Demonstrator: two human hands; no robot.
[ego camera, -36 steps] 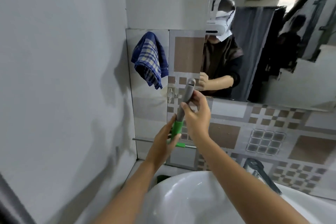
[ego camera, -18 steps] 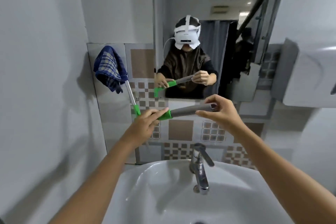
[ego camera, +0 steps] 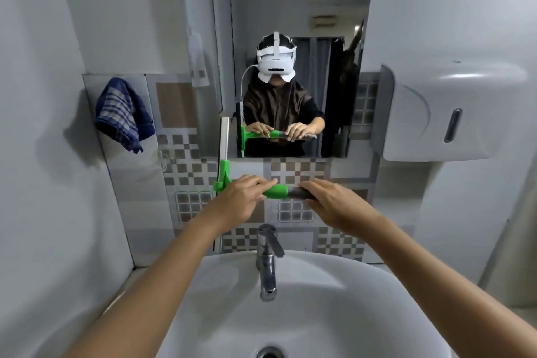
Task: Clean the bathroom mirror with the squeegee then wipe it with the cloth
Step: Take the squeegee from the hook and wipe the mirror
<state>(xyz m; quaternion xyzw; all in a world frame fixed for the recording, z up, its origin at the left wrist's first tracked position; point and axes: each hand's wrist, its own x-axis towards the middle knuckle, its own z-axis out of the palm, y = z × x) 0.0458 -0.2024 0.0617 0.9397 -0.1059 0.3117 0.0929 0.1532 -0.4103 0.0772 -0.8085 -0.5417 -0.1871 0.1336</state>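
Note:
I hold a green squeegee (ego camera: 276, 192) level in front of me, just below the mirror (ego camera: 299, 9). My left hand (ego camera: 242, 197) grips the green part of the handle near the head. My right hand (ego camera: 334, 200) covers the dark grey end of the handle. The squeegee's blade (ego camera: 223, 136) stands upright at the left, its top reaching the mirror's lower left corner. A blue checked cloth (ego camera: 123, 113) hangs on the tiled wall at the left, apart from both hands.
A white basin (ego camera: 319, 314) with a chrome tap (ego camera: 267, 259) lies directly under my arms. A grey paper dispenser (ego camera: 444, 107) juts from the wall at the right. A plain wall closes in on the left.
My view has swung right and now faces the mirror squarely. The squeegee went from upright to level, and both hands lowered it a little while keeping hold.

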